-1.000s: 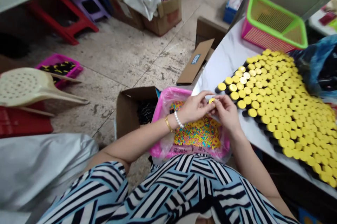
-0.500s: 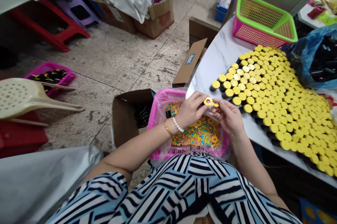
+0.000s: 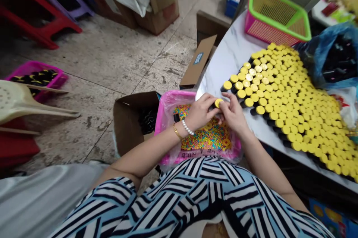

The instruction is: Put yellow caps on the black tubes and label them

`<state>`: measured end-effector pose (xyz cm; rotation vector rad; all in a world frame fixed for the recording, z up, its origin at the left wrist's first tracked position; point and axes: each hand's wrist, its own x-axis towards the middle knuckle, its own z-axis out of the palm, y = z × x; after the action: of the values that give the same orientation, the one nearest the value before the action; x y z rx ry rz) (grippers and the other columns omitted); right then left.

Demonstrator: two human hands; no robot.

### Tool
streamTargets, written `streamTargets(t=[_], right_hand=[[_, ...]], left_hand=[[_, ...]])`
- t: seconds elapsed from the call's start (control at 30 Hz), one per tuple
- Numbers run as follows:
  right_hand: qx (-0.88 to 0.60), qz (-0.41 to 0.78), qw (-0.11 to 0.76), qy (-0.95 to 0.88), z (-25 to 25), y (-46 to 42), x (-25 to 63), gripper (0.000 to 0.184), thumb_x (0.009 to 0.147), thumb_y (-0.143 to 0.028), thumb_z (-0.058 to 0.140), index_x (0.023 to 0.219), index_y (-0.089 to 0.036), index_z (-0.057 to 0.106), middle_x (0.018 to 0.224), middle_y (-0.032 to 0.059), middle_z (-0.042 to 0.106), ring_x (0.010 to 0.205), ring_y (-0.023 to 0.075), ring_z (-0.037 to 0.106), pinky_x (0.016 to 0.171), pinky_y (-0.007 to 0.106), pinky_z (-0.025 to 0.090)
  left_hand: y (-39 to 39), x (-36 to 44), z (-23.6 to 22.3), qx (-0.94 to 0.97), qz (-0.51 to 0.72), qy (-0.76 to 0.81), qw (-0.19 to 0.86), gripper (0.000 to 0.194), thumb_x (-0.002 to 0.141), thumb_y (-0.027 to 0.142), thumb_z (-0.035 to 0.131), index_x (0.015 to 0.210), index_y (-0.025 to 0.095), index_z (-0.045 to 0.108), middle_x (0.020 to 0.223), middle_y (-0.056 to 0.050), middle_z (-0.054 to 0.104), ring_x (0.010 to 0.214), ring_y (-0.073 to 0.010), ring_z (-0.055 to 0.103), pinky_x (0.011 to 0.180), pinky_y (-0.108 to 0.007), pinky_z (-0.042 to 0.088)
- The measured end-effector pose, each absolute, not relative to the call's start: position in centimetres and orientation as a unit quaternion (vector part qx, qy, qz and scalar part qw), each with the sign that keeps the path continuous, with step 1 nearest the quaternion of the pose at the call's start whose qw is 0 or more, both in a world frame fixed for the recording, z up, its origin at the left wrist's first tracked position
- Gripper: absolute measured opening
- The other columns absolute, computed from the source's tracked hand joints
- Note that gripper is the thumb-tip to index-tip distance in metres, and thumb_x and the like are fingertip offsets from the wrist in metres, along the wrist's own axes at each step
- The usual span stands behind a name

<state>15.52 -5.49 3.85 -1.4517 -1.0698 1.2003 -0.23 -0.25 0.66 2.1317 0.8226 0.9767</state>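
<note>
Watching remotely, I see the left hand (image 3: pixel 199 113) and right hand (image 3: pixel 233 114) pinching 1 yellow cap (image 3: pixel 218 102) between their fingertips, above a pink tray (image 3: pixel 167 98), beside yellow-capped tubes (image 3: pixel 282 88) on the tabletop (image 3: pixel 223 59).

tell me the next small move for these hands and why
Probably set the yellow-capped tube, pinched between the left hand and right hand, down at the near edge of the yellow-capped rows on the marble table. Its cap looks seated, and those matching rows lie right beside the right hand.
</note>
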Motion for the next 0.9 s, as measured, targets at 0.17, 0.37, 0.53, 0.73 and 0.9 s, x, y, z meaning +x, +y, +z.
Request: streamTargets(t=[0.17,0.37,0.53,0.73,0.9], right_hand=[[-0.550,0.472,0.578,-0.374,3.1,-10.7,16.1,0.043,0.096,-0.045,0.064,0.133,-0.026,0.052,0.060,-0.0098,0.048,0.051,0.0109,0.054,0.054,0.025,0.052],[-0.628,0.450,0.509,-0.381,2.9,-17.1,18.1,0.022,0.096,-0.037,0.066,0.110,-0.021,0.068,0.065,-0.0031,0.060,0.053,0.0123,0.056,0.055,0.027,0.049],[-0.624,0.424,0.524,-0.394,4.6,-14.9,18.0,0.023,0.096,-0.037,0.065,0.114,-0.023,0.066,0.069,-0.0033,0.059,0.058,0.0137,0.061,0.060,0.029,0.055],[-0.572,0.549,0.492,-0.360,4.8,-8.5,17.5,0.039,0.087,-0.041,0.075,0.116,-0.021,0.060,0.081,-0.0027,0.064,0.067,0.0120,0.067,0.070,0.030,0.062],[-0.583,0.604,0.419,-0.345,5.0,-5.8,17.9,0.039,0.083,-0.044,0.079,0.107,-0.020,0.059,0.075,-0.0024,0.066,0.057,0.0099,0.063,0.054,0.023,0.057]], left_hand=[[0.5,-0.8,1.1,0.796,0.371,0.359,0.317,0.022,0.085,0.025,0.077,0.105,0.016,0.075,0.091,-0.004,0.062,0.078,-0.0142,0.058,0.075,-0.028,0.050],[1.8,-1.1,2.1,0.823,0.330,0.365,0.284,0.031,0.083,0.024,0.078,0.112,0.015,0.072,0.087,-0.004,0.066,0.078,-0.0161,0.060,0.076,-0.030,0.049],[1.1,-0.6,2.1,0.822,0.352,0.346,0.285,0.034,0.087,0.028,0.075,0.118,0.017,0.069,0.092,-0.004,0.065,0.074,-0.0133,0.058,0.073,-0.028,0.050],[0.2,-0.4,2.1,0.837,0.356,0.308,0.279,0.031,0.089,0.025,0.068,0.118,0.015,0.069,0.092,-0.005,0.065,0.078,-0.0136,0.059,0.073,-0.026,0.049],[0.7,-0.6,2.2,0.832,0.357,0.292,0.309,0.033,0.089,0.023,0.067,0.121,0.016,0.070,0.089,-0.003,0.065,0.076,-0.0126,0.060,0.074,-0.026,0.049]])
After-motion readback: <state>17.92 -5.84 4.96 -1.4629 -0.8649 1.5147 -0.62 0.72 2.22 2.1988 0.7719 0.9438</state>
